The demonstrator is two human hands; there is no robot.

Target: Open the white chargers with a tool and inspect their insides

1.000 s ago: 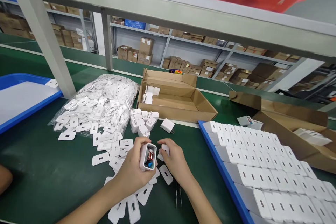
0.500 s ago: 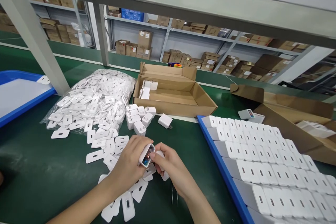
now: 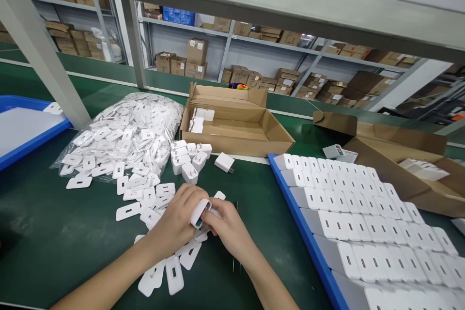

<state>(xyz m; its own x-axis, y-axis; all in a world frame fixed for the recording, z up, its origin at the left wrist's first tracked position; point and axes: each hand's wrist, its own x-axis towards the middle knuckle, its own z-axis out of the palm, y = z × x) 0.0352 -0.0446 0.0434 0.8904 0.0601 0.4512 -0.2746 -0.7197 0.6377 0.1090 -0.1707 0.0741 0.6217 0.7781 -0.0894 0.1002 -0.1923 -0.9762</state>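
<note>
My left hand is wrapped round a white charger housing, its open end facing right and coloured parts showing inside. At that opening sits the thumb of my right hand. The right fingers are closed on a white cover plate, mostly hidden behind them. Thin metal tips, which look like tweezers, stick out below the right hand. Loose white cover plates with slots lie under and left of my hands. Several white plug chargers stand beyond them, and one charger lies apart.
A clear bag of cover plates lies at left, beside a blue tray. An open cardboard box stands behind. Rows of white chargers fill a blue-edged tray at right, near another cardboard box. A metal frame crosses above.
My right thumb has moved further into the housing's opening, and the cover plate in that hand has shifted up behind the fingers. The whole view has shifted slightly.
</note>
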